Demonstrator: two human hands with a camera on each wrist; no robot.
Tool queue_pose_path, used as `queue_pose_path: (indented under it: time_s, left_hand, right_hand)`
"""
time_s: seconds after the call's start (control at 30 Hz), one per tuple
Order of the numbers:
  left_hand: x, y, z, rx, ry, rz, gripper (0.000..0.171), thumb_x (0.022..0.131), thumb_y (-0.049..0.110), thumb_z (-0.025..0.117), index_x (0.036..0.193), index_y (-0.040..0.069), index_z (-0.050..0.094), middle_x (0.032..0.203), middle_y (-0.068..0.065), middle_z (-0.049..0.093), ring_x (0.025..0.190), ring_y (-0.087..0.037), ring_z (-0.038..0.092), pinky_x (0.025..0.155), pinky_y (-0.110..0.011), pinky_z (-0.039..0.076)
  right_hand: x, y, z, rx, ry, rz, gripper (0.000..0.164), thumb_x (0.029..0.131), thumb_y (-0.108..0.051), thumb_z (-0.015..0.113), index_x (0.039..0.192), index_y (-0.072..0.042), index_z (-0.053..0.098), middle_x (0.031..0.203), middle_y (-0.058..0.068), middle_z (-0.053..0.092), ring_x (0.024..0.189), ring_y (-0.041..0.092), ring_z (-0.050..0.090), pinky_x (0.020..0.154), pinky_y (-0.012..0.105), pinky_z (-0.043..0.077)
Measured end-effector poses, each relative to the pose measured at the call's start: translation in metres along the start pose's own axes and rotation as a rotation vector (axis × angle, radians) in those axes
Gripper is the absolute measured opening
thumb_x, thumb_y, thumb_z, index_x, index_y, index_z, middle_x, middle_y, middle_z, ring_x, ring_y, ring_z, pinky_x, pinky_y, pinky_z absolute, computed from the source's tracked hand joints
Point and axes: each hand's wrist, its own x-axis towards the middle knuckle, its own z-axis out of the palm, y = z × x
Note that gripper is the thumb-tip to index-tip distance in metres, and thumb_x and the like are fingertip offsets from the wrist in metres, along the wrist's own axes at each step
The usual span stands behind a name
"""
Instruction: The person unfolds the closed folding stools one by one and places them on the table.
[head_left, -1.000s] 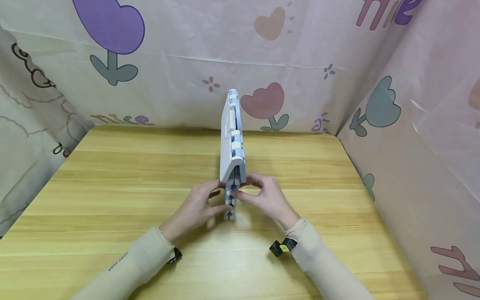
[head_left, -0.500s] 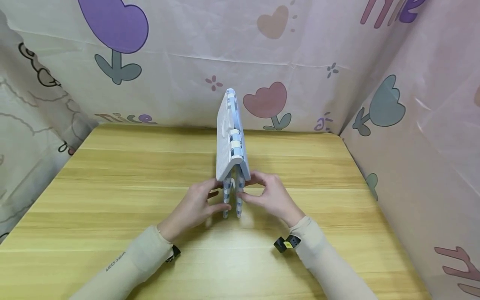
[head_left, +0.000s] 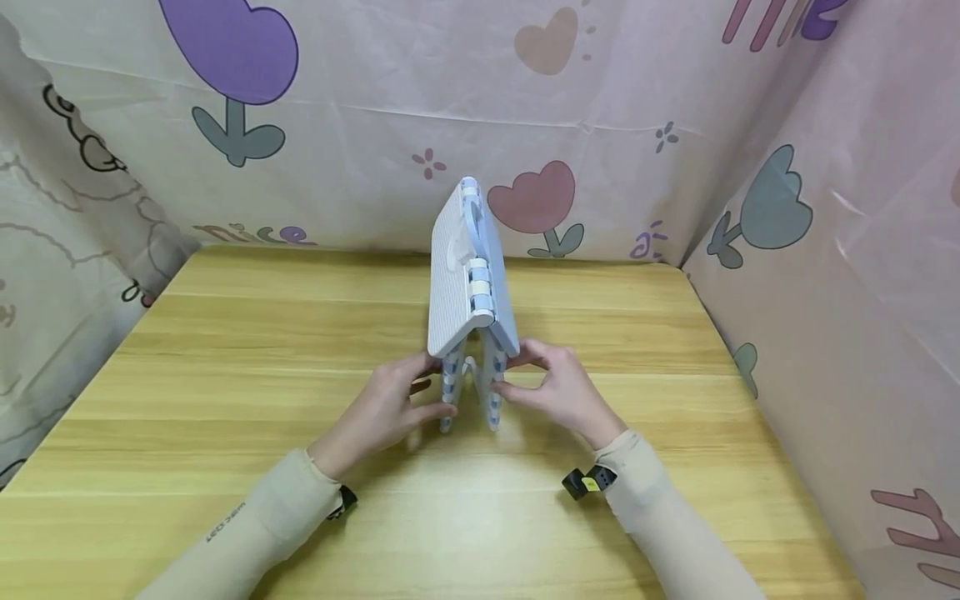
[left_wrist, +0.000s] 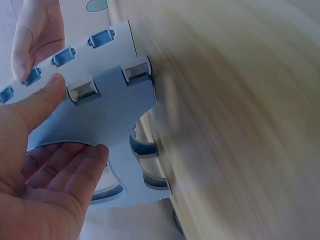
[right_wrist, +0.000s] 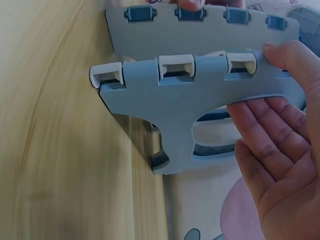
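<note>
Sitting far left: pink curtain (head_left: 90, 192) w/ big purple flower, hanging along the wood table (head_left: 225, 400).

Reaching in from lower left: beige sleeve (head_left: 247, 533), then left hand (head_left: 386, 408). Fingers lying mostly straight & flat vs. the left leg panel (head_left: 448, 392) of the folding stool (head_left: 468, 283), thumb pushing on the panel's edge — pressing it, not wrapping round it. Same in left wrist view: left hand (left_wrist: 45, 175) w/ thumb on the hinge row and fingertips (left_wrist: 87, 157) lying flat on the blue-gray panel (left_wrist: 107, 112).

Standing in the middle of the table, a bit toward the back: the stool, white & pale blue, up on its edge, touching the tabletop. Two leg panels spreading apart at the bottom like a small tent, w/ a gap showing between them. Top part leaning a little, white hinge bits running along its ridge.

Pressing the right leg panel (head_left: 495, 392): right hand (head_left: 562, 392), fingers also straight-ish, thumb on the near edge. Right wrist view showing the right hand (right_wrist: 275, 150) w/ flat fingers on the blue-gray panel (right_wrist: 180, 105), thumb tip up by the white hinges (right_wrist: 175, 65). Other hand's fingertip peeking over the top edge there.

Both hands staying wide & flat — touching, not closing round anything.

Sitting by the right wrist: small black & yellow strap (head_left: 588, 483). Hanging far right: more pink curtain (head_left: 840, 275) w/ a gray-blue tulip.
</note>
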Motion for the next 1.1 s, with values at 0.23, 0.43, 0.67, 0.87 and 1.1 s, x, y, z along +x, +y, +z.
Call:
queue_pose_path:
  time_s: [0.23,0.43,0.67,0.87,1.1]
  left_hand:
    - [-0.004,-0.003,-0.006,0.015,0.001,0.000,0.066,0.083,0.007,0.092,0.140,-0.003,0.062,0.137,-0.022,0.072,0.123,-0.040,0.073,0.097,-0.044,0.062]
    - [-0.008,-0.007,-0.011,0.021,0.007,0.006,0.060,0.082,0.007,0.092,0.135,-0.001,0.065,0.132,-0.020,0.075,0.120,-0.039,0.075,0.095,-0.044,0.063]
    - [-0.014,-0.009,-0.019,0.028,-0.018,-0.016,0.061,0.083,0.007,0.092,0.137,0.000,0.064,0.135,-0.019,0.073,0.123,-0.040,0.073,0.096,-0.046,0.062]
    - [-0.018,-0.010,-0.024,0.021,-0.037,-0.036,0.064,0.082,0.006,0.092,0.139,0.002,0.063,0.136,-0.016,0.073,0.126,-0.038,0.072,0.098,-0.047,0.062]
    - [-0.015,-0.015,-0.029,0.045,-0.058,0.021,0.068,0.080,0.007,0.094,0.141,0.002,0.062,0.134,-0.016,0.074,0.124,-0.038,0.072,0.099,-0.048,0.062]
  right_hand:
    - [-0.004,0.007,-0.008,-0.023,0.001,-0.009,0.049,0.087,-0.016,0.090,0.132,-0.010,0.072,0.118,0.006,0.082,0.114,0.026,0.077,0.115,0.056,0.051]
    - [-0.009,0.012,-0.017,-0.032,0.001,-0.011,0.052,0.087,-0.016,0.090,0.135,-0.011,0.071,0.117,0.004,0.082,0.114,0.025,0.077,0.116,0.057,0.050]
    - [-0.016,0.015,-0.027,-0.062,0.007,-0.011,0.056,0.086,-0.016,0.090,0.138,-0.011,0.070,0.116,0.004,0.082,0.113,0.026,0.077,0.115,0.059,0.050]
    - [-0.019,0.015,-0.030,-0.077,0.010,-0.018,0.057,0.084,-0.013,0.091,0.138,-0.010,0.069,0.114,0.003,0.083,0.111,0.025,0.078,0.115,0.059,0.050]
    - [-0.020,0.015,-0.029,-0.114,0.021,-0.065,0.053,0.084,-0.011,0.090,0.134,-0.009,0.070,0.112,0.004,0.083,0.110,0.027,0.079,0.113,0.058,0.053]
